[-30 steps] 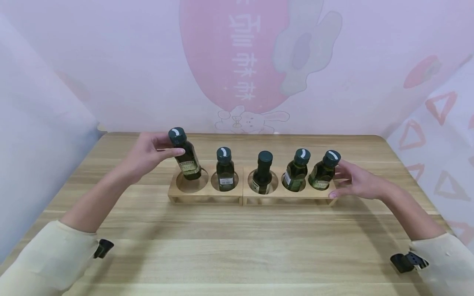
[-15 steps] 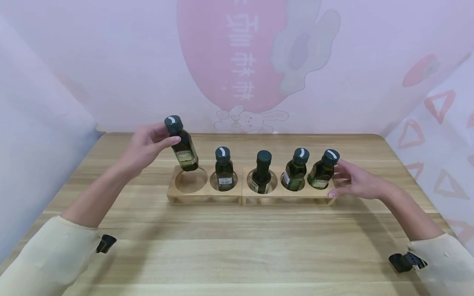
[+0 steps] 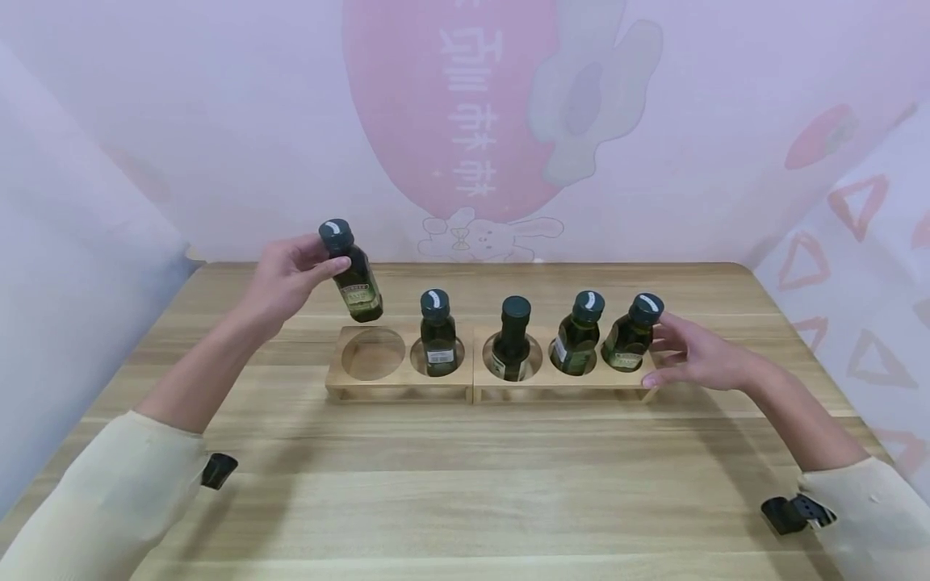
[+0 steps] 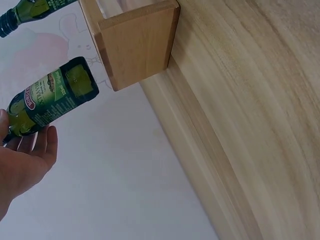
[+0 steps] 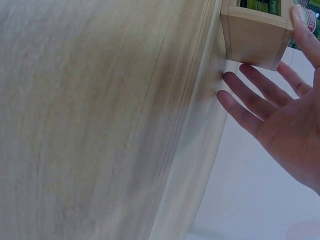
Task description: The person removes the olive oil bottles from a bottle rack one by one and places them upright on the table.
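The left hand [image 3: 286,278] grips a dark green bottle [image 3: 356,282] by its neck, tilted, above and behind the bare leftmost hole of a wooden rack [image 3: 400,394]. In the left wrist view the bottle [image 4: 52,95] hangs apart from the rack's end [image 4: 137,47]. Several capped bottles stand in the other holes, among them one with a slimmer neck [image 3: 514,339]. At the rack's right end, beside the rightmost bottle [image 3: 629,335], the right hand [image 3: 701,355] rests its thumb on the front corner. Its other fingers are spread in the right wrist view, near the rack's end panel [image 5: 255,37].
The rack stands toward the back of a wooden table [image 3: 465,484]. Behind the table's back edge is a pale printed cloth [image 3: 276,121] with a pink shape and rabbit drawings. More cloth hangs at both sides.
The left hand has lifted the bottle up and back, out from over the leftmost hole. The right hand has stayed at the rack's right end.
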Demonstrator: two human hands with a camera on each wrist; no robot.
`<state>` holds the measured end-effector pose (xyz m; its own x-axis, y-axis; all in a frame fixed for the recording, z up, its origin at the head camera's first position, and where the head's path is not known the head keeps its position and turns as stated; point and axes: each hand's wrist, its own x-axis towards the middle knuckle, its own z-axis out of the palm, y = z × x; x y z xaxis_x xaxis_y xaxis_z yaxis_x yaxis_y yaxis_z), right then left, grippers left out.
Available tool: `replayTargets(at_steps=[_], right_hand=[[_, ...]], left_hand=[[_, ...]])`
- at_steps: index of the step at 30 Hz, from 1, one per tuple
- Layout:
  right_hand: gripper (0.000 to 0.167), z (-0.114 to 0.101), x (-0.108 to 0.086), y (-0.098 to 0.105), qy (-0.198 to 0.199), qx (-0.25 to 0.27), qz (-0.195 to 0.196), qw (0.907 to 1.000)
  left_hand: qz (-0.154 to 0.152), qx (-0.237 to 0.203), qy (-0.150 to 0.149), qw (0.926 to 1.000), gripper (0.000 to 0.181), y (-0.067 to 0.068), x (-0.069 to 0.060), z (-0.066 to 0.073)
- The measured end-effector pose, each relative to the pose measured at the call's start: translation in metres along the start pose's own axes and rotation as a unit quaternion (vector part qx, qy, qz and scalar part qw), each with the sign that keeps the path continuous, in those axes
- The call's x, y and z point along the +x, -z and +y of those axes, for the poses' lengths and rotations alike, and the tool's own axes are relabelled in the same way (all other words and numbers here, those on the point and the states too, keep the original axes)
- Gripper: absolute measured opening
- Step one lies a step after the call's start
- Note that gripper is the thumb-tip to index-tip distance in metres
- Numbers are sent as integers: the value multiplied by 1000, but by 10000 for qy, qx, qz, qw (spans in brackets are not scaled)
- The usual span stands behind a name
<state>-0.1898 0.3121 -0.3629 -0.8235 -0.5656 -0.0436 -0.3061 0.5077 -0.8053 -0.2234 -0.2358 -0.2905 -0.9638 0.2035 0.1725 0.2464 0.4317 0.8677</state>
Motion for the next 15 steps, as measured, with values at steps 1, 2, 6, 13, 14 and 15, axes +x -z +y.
replayTargets(at_steps=[1,2,6,13,14,15], right_hand=[[82,-1,0,0,-15,3,3,10000],[81,-1,-1,0,-18,6,3,10000],[81,-2,-1,0,22,18,-15,10000],[85,0,-1,0,9,67,-40,10000],[84,0,0,1,10,58,-39,10000],[84,0,0,1,11,51,-35,10000]], left_hand=[[20,3,9,10000,40,0,1,-1],[34,0,25,10000,40,0,3,-2],[61,-81,102,9999,40,1,7,-6],[92,-214,357,9991,41,1,14,-17],[108,-222,408,9989,41,1,15,-18],[122,-234,453,9986,41,1,16,-20]])
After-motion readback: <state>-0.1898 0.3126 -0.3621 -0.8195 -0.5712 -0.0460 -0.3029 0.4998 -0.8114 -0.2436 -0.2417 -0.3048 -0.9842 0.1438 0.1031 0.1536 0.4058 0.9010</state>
